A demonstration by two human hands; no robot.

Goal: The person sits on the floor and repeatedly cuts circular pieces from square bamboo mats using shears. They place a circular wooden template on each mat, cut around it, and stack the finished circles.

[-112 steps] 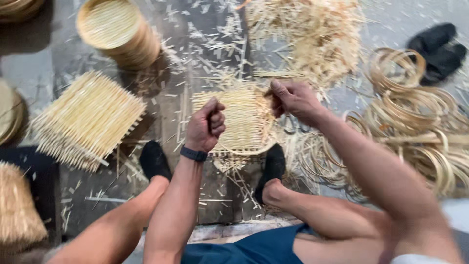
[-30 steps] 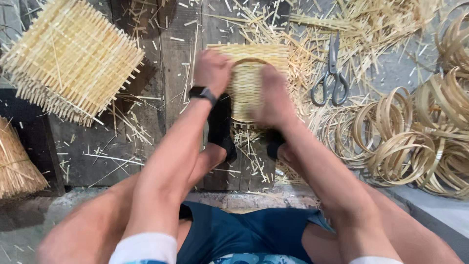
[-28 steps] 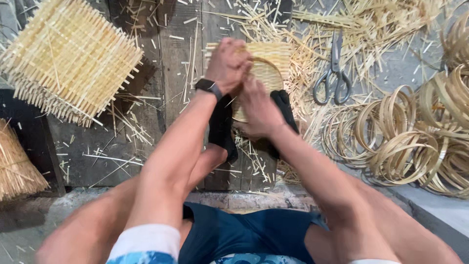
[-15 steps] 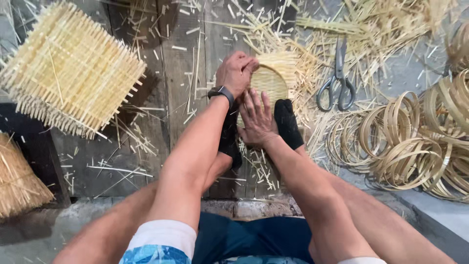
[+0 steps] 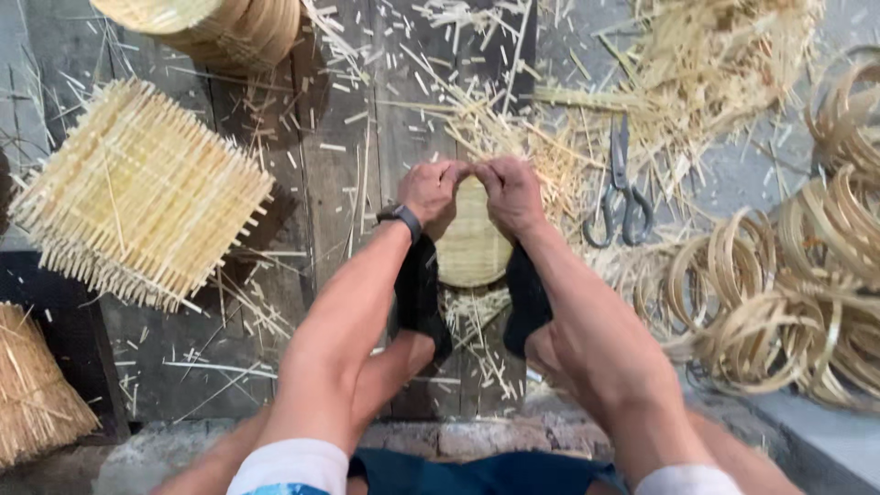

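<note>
A small round woven bamboo basket [image 5: 470, 246] stands on the dark wooden plank floor [image 5: 339, 156] between the person's two black-socked feet [image 5: 422, 291], which clamp it from either side. The left hand [image 5: 429, 190] and right hand [image 5: 511, 191] meet at its far rim, fingers curled tight and pinching the rim's edge, knuckles nearly touching. A black wristband [image 5: 401, 216] sits on the left wrist.

As a judgement, the basket looks well along: its weave reads as a closed, even bowl with no long loose ends showing, and the hands seem to be working the rim, so the edge appears to be what is left. Whether a hoop is already fitted there cannot be told, since the hands hide it.

Just right of the hands lie grey metal scissors [image 5: 621, 188] among scattered pale bamboo trimmings [image 5: 706, 64]. Further right is a heap of coiled bamboo hoops [image 5: 788, 293]. To the left lies a flat square woven bamboo mat with bristling strip ends [image 5: 137, 192]; above it, a stack of finished round baskets [image 5: 215, 27]; at the lower left, a bundle of thin bamboo strips [image 5: 32, 390].

No packages, labels or signs are in view.
</note>
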